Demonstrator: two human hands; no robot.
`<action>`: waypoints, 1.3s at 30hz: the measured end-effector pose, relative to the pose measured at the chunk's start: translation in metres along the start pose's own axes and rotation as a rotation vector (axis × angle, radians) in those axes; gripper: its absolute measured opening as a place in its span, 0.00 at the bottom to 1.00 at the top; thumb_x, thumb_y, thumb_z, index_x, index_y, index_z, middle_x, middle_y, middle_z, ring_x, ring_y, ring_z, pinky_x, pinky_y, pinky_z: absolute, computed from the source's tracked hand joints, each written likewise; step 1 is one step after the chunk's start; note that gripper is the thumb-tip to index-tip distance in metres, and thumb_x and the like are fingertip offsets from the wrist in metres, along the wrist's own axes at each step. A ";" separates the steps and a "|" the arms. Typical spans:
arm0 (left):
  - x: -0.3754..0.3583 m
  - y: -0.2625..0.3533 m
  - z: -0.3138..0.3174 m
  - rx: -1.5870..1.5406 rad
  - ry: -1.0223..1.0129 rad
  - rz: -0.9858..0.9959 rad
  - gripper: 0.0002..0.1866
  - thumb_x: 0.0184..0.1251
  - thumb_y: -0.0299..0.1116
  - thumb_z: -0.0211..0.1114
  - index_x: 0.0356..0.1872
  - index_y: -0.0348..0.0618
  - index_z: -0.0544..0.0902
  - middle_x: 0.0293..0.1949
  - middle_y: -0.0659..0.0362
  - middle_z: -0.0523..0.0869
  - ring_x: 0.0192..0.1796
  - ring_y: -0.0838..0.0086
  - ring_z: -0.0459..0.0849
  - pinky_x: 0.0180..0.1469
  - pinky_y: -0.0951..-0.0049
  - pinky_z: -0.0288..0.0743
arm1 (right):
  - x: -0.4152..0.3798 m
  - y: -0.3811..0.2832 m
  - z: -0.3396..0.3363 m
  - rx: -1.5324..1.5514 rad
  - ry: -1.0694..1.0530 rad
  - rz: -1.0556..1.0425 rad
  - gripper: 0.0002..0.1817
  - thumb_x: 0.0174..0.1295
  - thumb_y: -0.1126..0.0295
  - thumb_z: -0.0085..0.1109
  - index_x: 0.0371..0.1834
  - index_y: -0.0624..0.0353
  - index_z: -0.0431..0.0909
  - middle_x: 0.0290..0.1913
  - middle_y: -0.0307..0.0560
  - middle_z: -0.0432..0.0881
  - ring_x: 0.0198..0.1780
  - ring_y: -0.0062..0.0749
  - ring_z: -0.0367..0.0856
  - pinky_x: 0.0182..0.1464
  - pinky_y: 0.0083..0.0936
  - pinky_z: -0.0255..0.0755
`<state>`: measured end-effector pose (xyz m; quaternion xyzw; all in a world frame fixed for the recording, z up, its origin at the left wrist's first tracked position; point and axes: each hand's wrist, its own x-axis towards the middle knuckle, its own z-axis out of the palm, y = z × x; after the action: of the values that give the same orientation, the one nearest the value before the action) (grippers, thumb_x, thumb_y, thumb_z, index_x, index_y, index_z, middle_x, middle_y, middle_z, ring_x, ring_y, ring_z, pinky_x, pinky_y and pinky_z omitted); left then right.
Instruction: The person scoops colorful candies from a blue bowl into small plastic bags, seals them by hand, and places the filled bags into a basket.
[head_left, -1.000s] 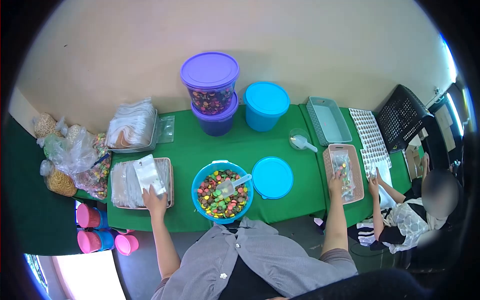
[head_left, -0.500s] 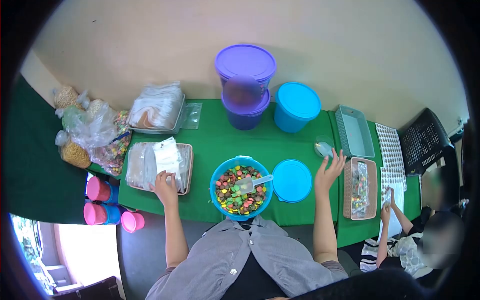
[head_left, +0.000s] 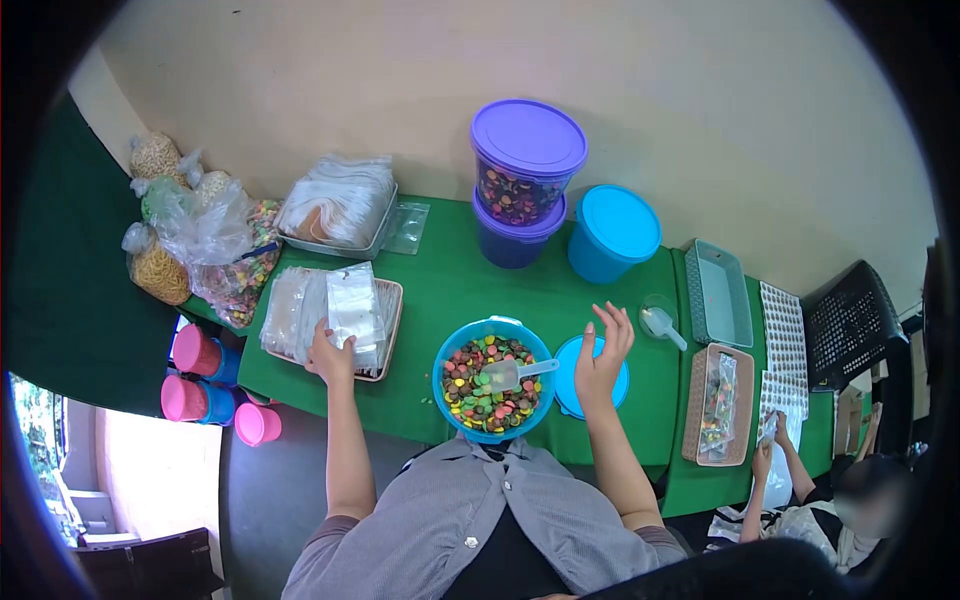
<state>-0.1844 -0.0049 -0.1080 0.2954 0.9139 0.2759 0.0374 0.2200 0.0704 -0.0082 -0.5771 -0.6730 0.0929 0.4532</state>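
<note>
While a flat, pale plastic bag (head_left: 355, 305) lies on top of a stack of clear bags (head_left: 290, 305) in a pink woven basket (head_left: 398, 312), the left hand (head_left: 329, 356) is at its near edge with fingers bent; whether they grip it cannot be told. To the right, a round blue tub (head_left: 438, 390) holds red, green, yellow and brown button-shaped sweets (head_left: 480, 410), a translucent plastic scoop (head_left: 505, 376) lying on them. The right hand (head_left: 603, 362) is raised with its fingers apart, above a flat round blue lid (head_left: 568, 378) just right of the tub. Farther right, a second pink basket (head_left: 695, 410) holds clear packets of sweets (head_left: 718, 405), near a grey-green plastic tray (head_left: 720, 295). Toward the far side of the green-covered table (head_left: 425, 320), a purple-lidded bucket (head_left: 525, 190) stands on another purple bucket (head_left: 515, 245). At the right, another person (head_left: 795, 527) holds a small clear packet (head_left: 769, 427).
</note>
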 end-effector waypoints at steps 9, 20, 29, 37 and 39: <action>0.015 -0.003 0.018 0.220 0.004 -0.020 0.27 0.63 0.35 0.65 0.65 0.60 0.73 0.47 0.62 0.82 0.55 0.61 0.76 0.62 0.43 0.55 | -0.010 0.012 0.002 0.030 -0.004 0.064 0.14 0.67 0.71 0.50 0.54 0.57 0.76 0.61 0.50 0.72 0.69 0.49 0.60 0.70 0.43 0.55; -0.040 0.064 -0.028 -0.844 -0.196 0.428 0.09 0.70 0.28 0.60 0.45 0.42 0.86 0.39 0.55 0.84 0.44 0.67 0.81 0.50 0.73 0.72 | -0.013 -0.008 0.004 0.132 -0.172 0.002 0.15 0.68 0.69 0.51 0.56 0.58 0.76 0.58 0.51 0.74 0.62 0.45 0.69 0.65 0.37 0.61; -0.120 0.115 -0.058 -0.825 -0.792 0.646 0.12 0.65 0.27 0.65 0.49 0.40 0.84 0.44 0.58 0.80 0.46 0.73 0.79 0.51 0.72 0.73 | -0.012 -0.023 0.025 0.915 -0.564 0.440 0.19 0.72 0.58 0.54 0.52 0.63 0.77 0.46 0.43 0.83 0.50 0.25 0.77 0.54 0.25 0.69; -0.134 0.145 -0.073 -1.447 -0.844 0.421 0.33 0.55 0.28 0.75 0.63 0.38 0.71 0.53 0.48 0.81 0.55 0.69 0.81 0.56 0.69 0.75 | -0.025 -0.056 -0.006 0.783 -0.733 0.250 0.12 0.70 0.64 0.56 0.41 0.64 0.80 0.44 0.44 0.83 0.47 0.28 0.79 0.53 0.26 0.70; -0.132 0.143 -0.069 -1.352 -0.865 0.348 0.30 0.56 0.25 0.74 0.60 0.37 0.72 0.49 0.48 0.84 0.52 0.69 0.83 0.55 0.70 0.77 | -0.027 -0.062 -0.006 0.664 -0.824 0.081 0.13 0.68 0.65 0.57 0.44 0.66 0.79 0.49 0.48 0.79 0.50 0.35 0.78 0.54 0.28 0.69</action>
<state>-0.0171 -0.0160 0.0132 0.4266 0.3963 0.6308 0.5129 0.1789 0.0252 0.0217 -0.3440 -0.7067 0.5374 0.3056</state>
